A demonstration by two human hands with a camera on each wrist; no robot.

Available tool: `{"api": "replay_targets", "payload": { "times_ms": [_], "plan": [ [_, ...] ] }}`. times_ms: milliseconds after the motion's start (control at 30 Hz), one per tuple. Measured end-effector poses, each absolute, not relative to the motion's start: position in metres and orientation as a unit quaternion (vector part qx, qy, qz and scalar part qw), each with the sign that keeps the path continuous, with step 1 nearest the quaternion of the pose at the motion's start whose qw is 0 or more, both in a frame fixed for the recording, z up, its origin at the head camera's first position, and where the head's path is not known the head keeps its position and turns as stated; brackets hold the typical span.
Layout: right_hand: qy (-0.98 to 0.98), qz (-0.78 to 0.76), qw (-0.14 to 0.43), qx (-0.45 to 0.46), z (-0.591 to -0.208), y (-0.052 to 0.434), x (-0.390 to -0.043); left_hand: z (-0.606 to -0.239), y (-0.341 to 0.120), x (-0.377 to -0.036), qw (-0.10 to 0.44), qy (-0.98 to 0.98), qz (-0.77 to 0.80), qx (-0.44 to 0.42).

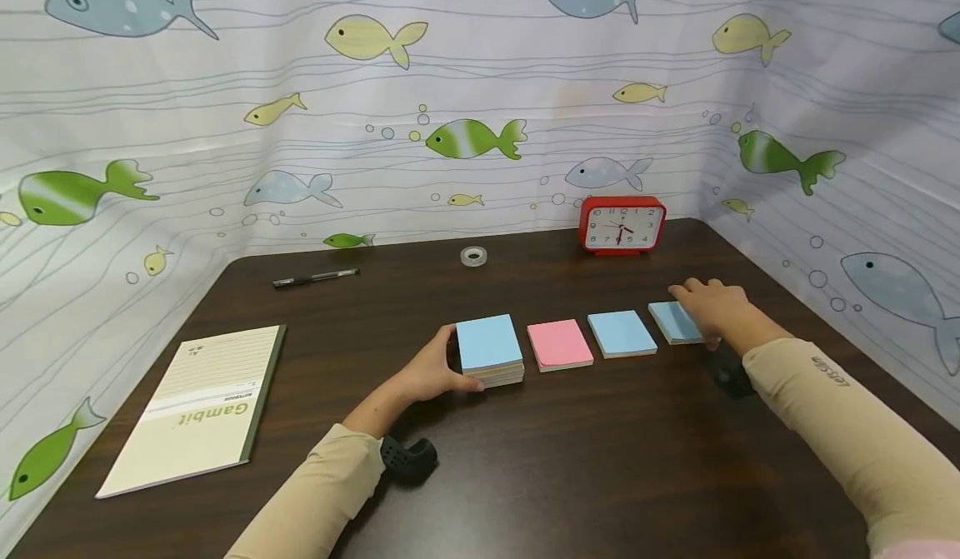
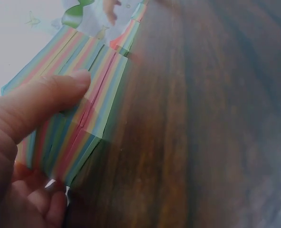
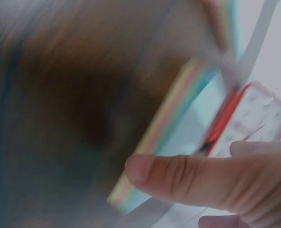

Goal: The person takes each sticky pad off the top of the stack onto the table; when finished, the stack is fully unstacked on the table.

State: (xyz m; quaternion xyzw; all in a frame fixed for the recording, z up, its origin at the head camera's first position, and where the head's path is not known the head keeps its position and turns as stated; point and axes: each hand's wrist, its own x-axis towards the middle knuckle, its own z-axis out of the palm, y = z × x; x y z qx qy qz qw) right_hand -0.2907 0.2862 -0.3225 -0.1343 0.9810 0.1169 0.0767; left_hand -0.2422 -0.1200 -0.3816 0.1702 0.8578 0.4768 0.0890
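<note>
A stack of sticky note pads (image 1: 489,342), blue on top with striped sides, stands on the table at mid view. My left hand (image 1: 429,371) grips its left side, thumb along the near side; the left wrist view shows the thumb (image 2: 60,92) across the layered edges. To the right lie a pink sticky note pad (image 1: 559,344) and a blue sticky note pad (image 1: 622,333) in a row. At the row's right end, my right hand (image 1: 712,305) holds another blue sticky note pad (image 1: 672,321), partly covering it. Its thumb presses the striped edge in the blurred right wrist view.
A red clock (image 1: 622,226) stands at the back right, with a tape roll (image 1: 473,257) to its left. A black pen (image 1: 317,278) lies at the back left. Nearer, a notebook (image 1: 198,409) lies along the left side. Fish-patterned curtains (image 1: 480,84) border the dark table (image 1: 600,467).
</note>
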Motion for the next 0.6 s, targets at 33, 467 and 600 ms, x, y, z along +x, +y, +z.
{"api": "replay_targets", "payload": {
  "times_ms": [33,467,600],
  "plan": [
    [0.98,0.123,0.069,-0.138,-0.32,0.28,-0.288,-0.382,-0.12,-0.242,0.089,0.86,0.473,0.171],
    [0.946,0.105,0.005,-0.306,-0.301,0.174,-0.266,-0.381,-0.118,-0.24,0.087,0.89,0.414,0.171],
    [0.942,0.018,0.052,-0.331,-0.303,0.144,-0.257,-0.381,-0.118,-0.241,0.082,0.895,0.405,0.17]
  ]
}}
